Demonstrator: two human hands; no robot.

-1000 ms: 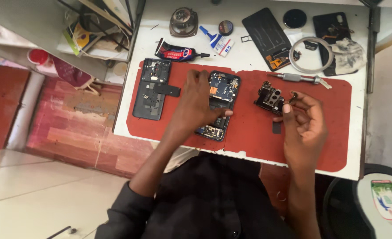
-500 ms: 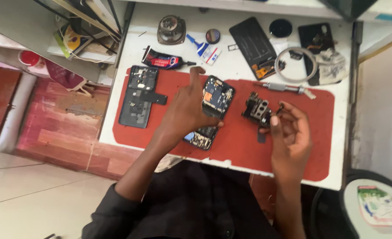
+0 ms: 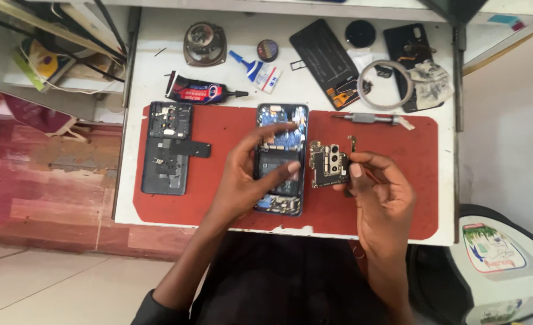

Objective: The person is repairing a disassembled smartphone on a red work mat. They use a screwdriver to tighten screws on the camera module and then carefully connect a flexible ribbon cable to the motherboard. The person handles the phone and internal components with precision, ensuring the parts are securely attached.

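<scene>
Two hands work mid-surface: the left hand [image 3: 242, 177] has flattened the opened phone [image 3: 281, 157], fingers spread; the right hand [image 3: 379, 188] apparently pinches the circuit board [image 3: 328, 164].

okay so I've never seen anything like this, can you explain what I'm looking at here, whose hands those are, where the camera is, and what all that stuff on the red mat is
There is no machine here: a person works with two bare hands, and the single camera sits on that person's head, looking straight down at a white table covered partly by a red mat.

The left hand rests on an opened phone lying on the mat, its insides showing. The right hand holds a small circuit board with camera lenses, just beside the phone.

To the left on the mat lies a dark phone frame. Along the back of the table are a glue tube, a black back cover, a coiled cable and a screwdriver at the mat's edge.
</scene>
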